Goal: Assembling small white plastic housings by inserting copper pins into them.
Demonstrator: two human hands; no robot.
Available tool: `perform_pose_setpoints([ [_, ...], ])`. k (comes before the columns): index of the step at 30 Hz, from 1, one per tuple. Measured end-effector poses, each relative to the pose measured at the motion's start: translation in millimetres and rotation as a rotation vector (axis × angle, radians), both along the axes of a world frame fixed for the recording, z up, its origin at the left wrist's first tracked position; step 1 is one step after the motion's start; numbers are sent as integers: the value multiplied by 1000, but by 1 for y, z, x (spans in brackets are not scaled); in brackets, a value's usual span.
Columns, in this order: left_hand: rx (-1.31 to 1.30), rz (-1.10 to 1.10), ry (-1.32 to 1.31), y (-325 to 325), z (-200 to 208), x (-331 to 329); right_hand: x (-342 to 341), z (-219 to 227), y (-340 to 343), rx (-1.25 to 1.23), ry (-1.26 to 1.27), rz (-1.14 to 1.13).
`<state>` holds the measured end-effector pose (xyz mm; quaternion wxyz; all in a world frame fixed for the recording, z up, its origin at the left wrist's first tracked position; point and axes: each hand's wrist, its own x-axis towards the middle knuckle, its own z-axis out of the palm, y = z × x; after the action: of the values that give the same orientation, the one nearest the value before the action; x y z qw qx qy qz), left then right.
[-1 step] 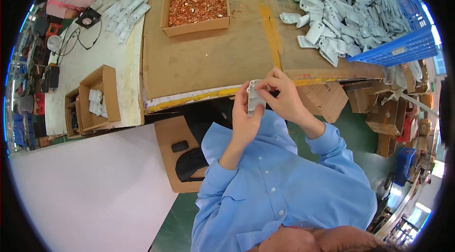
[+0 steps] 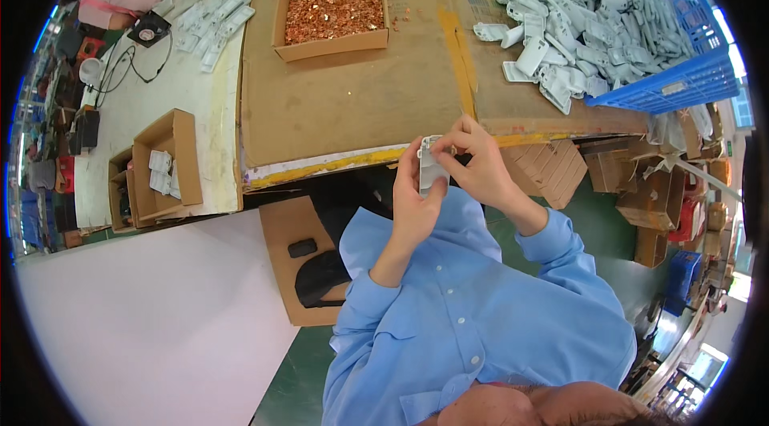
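A white plastic housing [image 2: 432, 174] is held in front of my chest, just off the table's front edge. My left hand [image 2: 415, 202] wraps round it, thumb on its near part and fingers along its left side. At the housing's upper end my right hand [image 2: 474, 155] is closed in a pinch, its fingertips against the inner side. Whatever sits between those fingertips is hidden or too small to name. Farther off on the cardboard-covered table stands an open carton [image 2: 372, 43] filled with small copper-coloured metal pieces [image 2: 332, 13].
Many similar white housings [image 2: 577, 34] spill from a blue plastic crate [image 2: 673, 88] at the far right. On the side table at left are more white parts [image 2: 216, 26], a small carton [image 2: 191, 158] and a black fan [image 2: 150, 29]. Below lies cardboard [image 2: 280, 222] with black items.
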<state>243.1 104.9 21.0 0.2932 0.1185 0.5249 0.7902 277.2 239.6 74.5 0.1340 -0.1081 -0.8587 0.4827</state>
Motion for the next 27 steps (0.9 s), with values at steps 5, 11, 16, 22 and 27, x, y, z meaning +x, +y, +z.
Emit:
perform_pose_setpoints([
  [5,-23,-16,57,4,-2,-3,-2,-6,-5,-64,35,-40],
  [11,45,53,41,11,-11,1,-5,-11,-11,146,116,-112],
  [16,73,116,12,11,-12,6,-7,-14,-21,122,199,-173],
  [22,171,167,-28,8,-1,8,-8,-34,-12,-272,177,-100],
  [27,132,194,80,2,-2,5,-5,-32,-15,-328,169,-77],
])
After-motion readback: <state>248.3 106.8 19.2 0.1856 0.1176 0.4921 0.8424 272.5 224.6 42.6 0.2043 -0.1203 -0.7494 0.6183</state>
